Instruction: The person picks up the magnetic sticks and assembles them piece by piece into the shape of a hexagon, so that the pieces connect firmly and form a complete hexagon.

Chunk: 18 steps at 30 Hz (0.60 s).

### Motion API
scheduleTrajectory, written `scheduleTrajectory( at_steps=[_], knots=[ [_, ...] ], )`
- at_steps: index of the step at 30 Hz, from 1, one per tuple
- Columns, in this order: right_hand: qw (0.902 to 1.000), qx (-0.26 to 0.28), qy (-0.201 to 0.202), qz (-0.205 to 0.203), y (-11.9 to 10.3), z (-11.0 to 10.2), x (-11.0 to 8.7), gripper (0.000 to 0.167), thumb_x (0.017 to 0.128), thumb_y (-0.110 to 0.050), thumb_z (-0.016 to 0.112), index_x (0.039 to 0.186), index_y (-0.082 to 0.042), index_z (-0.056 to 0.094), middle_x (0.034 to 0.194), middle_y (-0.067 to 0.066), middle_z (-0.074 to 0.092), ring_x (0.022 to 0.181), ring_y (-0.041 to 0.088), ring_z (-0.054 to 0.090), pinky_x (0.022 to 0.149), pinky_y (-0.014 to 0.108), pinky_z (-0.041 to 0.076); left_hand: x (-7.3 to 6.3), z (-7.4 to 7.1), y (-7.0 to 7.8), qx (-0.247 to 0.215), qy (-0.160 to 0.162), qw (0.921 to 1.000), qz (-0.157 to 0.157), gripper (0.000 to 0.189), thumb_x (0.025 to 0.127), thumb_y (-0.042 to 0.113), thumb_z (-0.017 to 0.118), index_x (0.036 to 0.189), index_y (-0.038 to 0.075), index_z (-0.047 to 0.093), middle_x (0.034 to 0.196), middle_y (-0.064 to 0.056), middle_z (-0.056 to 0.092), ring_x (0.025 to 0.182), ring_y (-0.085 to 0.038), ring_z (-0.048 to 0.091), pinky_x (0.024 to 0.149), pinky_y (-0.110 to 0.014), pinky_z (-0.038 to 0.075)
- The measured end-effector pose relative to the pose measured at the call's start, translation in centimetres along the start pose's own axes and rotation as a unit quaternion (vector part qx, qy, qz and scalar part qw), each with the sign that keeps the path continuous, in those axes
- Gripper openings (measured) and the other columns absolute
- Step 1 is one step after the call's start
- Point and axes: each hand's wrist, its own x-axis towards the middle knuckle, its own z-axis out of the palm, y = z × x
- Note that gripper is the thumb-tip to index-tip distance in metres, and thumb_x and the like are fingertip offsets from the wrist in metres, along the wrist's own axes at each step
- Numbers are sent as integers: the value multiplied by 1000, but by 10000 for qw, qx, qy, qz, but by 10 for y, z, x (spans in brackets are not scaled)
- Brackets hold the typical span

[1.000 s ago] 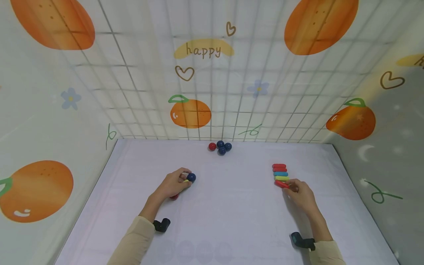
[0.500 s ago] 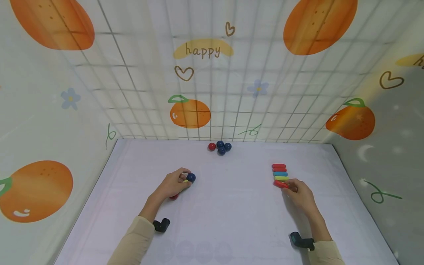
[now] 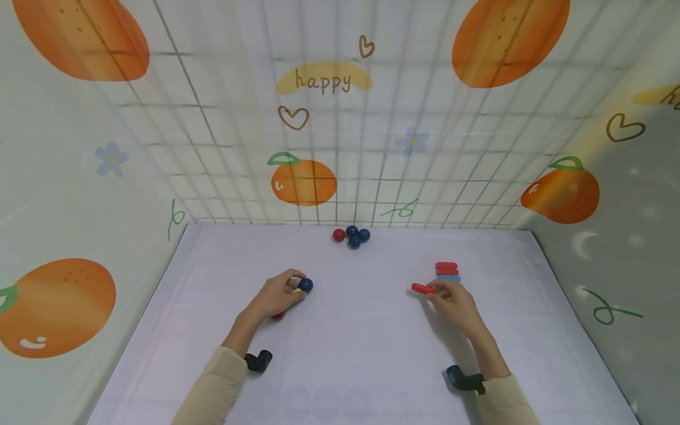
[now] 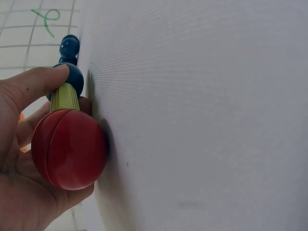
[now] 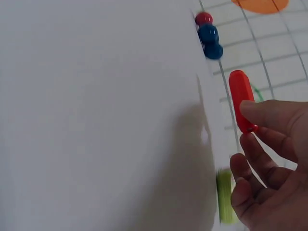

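My left hand grips a joined piece on the left half of the table. It is made of a blue ball, a ribbed yellow-green rod and a big red ball, which sits nearest the left wrist camera. The thumb presses on the blue end. On the right, my right hand pinches a short red rod by one end between thumb and fingers. Its free end points left, and the right wrist view shows the rod apart from the tabletop.
Two red rods and a blue rod lie in a row just beyond my right hand. A yellow-green rod shows in the right wrist view. At the back edge sit a loose red ball and several blue balls.
My right hand has taken the red rod from the near end of the row and moved it left. The left hand holds its piece in the same place.
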Motion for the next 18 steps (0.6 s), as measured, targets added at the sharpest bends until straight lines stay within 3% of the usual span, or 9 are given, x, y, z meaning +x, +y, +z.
scheduleTrajectory(
  at_steps=[9,18],
  knots=[
    [9980,147,-339,-503,-27,25,14,27,90,-10,75,116,-5,68,108,12,65,88,26,60,71,29,54,0,1,0,-45,20,10000,21,40,91,24,75,129,20,62,113,-6,68,104,-24,65,92,-50,49],
    [9957,334,-801,-318,-52,54,28,25,90,-14,75,115,-11,70,108,5,62,87,22,57,72,29,51,0,0,-3,-16,-35,9998,182,40,90,22,77,127,22,63,113,-4,68,106,-26,64,93,-51,49]
  ],
)
